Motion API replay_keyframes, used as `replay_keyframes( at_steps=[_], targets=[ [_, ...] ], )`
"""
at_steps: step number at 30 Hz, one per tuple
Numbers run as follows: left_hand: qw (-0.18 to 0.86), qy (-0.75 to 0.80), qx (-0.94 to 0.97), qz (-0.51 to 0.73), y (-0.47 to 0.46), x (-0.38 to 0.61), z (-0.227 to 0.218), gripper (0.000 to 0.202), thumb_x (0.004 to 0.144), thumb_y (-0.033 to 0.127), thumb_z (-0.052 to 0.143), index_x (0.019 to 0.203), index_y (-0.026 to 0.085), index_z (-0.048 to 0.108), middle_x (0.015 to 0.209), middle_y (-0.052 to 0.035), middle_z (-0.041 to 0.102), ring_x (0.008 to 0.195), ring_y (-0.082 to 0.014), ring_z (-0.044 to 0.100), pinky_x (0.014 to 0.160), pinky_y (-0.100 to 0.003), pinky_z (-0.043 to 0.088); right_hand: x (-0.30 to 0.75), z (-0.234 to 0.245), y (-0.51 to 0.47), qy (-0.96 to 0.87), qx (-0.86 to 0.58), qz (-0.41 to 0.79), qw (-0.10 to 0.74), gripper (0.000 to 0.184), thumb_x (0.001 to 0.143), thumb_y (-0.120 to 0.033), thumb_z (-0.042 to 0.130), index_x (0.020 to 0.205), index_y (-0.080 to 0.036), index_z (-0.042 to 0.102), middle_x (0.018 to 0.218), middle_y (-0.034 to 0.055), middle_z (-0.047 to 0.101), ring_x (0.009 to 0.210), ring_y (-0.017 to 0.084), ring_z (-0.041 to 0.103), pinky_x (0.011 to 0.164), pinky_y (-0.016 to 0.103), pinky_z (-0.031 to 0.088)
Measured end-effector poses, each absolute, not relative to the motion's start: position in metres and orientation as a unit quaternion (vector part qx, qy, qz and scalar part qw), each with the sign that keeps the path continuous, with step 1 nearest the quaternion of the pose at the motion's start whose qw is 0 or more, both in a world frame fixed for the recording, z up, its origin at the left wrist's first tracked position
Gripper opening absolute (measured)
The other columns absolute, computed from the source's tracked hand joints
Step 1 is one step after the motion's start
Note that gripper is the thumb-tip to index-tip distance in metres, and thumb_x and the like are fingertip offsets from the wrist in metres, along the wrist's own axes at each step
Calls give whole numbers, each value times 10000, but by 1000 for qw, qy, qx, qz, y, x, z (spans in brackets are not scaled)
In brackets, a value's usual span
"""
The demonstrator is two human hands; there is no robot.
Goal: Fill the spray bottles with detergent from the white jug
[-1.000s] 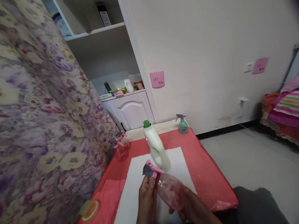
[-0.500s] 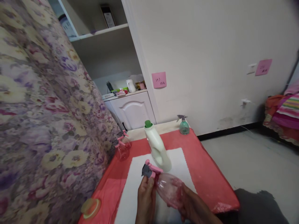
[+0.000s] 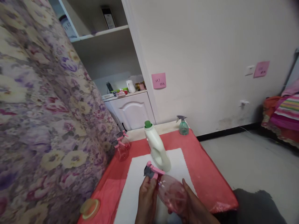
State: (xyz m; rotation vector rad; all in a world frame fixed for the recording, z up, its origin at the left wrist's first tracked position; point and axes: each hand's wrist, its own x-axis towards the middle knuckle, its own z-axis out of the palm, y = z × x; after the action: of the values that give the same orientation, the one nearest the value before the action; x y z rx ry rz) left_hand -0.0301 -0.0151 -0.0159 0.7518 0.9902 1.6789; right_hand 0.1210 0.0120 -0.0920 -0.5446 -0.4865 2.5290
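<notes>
Both of my hands hold a clear pink spray bottle (image 3: 173, 193) tilted over a white cloth (image 3: 140, 183) on a red-covered table (image 3: 207, 174). My left hand (image 3: 146, 199) grips its neck just below the pink and grey trigger head (image 3: 152, 171). My right hand (image 3: 193, 205) cups the round body from the right and underneath. A white detergent bottle (image 3: 157, 147) with a green cap stands upright on the cloth just beyond the trigger head.
Two more pink spray bottles (image 3: 121, 147) stand at the table's left edge by the floral curtain (image 3: 46, 109). A green spray bottle (image 3: 183, 126) stands at the far corner. A round green lid (image 3: 90, 209) lies near left. A white cabinet (image 3: 132, 109) is behind.
The pink bottle has shifted slightly right in my hands, and my right-hand fingers now reach higher around its body. The view has barely moved.
</notes>
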Motion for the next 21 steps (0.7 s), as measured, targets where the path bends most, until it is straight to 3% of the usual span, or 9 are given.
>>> replay_keyframes(
  at_steps=[3,6,8,10,14,16,18,21],
  targets=[
    [483,409,299,714,-14,-33,-18,542,785,371,757,1292,236,620,1175,-91,732,1140,-246,643,998,-360,478,124,-90,10,-177,-180,920,299,761,864,-762,388,1239,-134,599,714,59,733,425,122,613,361,204,498],
    [474,414,297,718,-13,-37,-18,532,782,374,758,1275,224,629,1166,-95,732,1095,-240,663,982,-354,483,127,-93,7,-208,-131,913,325,641,853,-648,571,1258,-151,583,825,61,735,509,120,641,496,259,585],
    [470,421,299,715,-15,-40,-17,501,771,388,765,1226,208,658,1136,-94,739,1066,-235,671,986,-354,475,127,-98,6,-224,-122,907,334,549,844,-551,650,1228,-161,600,827,54,736,553,127,660,524,246,584],
    [469,436,309,704,-16,-40,-17,443,764,402,768,1140,180,695,1087,-97,749,1042,-240,676,986,-361,470,125,-103,8,-223,-144,907,326,531,872,-583,589,1167,-143,630,757,65,744,479,112,625,430,191,524],
    [472,460,326,678,-18,-37,-15,459,761,410,764,1140,162,689,1087,-118,747,1120,-282,643,1007,-395,448,118,-104,13,-205,-190,936,213,934,839,-829,193,982,-45,680,543,128,708,237,61,410,255,151,327],
    [472,460,325,678,-18,-34,-14,517,754,412,767,1203,178,662,1153,-129,730,1161,-301,622,1011,-410,444,116,-99,14,-182,-198,943,198,973,794,-873,191,931,-47,687,524,106,692,273,96,496,256,159,327],
    [467,464,324,679,-17,-32,-14,533,731,410,784,1194,172,669,1150,-140,732,1144,-320,632,994,-422,459,116,-93,12,-169,-198,937,233,897,808,-855,266,982,-81,683,553,68,696,338,119,567,286,163,372],
    [439,479,323,688,-16,-34,-16,535,708,395,801,1171,156,680,1092,-138,750,1153,-324,627,999,-421,459,118,-90,9,-169,-201,920,290,737,879,-768,321,1061,-140,661,551,18,680,325,107,541,326,184,438]
  ],
)
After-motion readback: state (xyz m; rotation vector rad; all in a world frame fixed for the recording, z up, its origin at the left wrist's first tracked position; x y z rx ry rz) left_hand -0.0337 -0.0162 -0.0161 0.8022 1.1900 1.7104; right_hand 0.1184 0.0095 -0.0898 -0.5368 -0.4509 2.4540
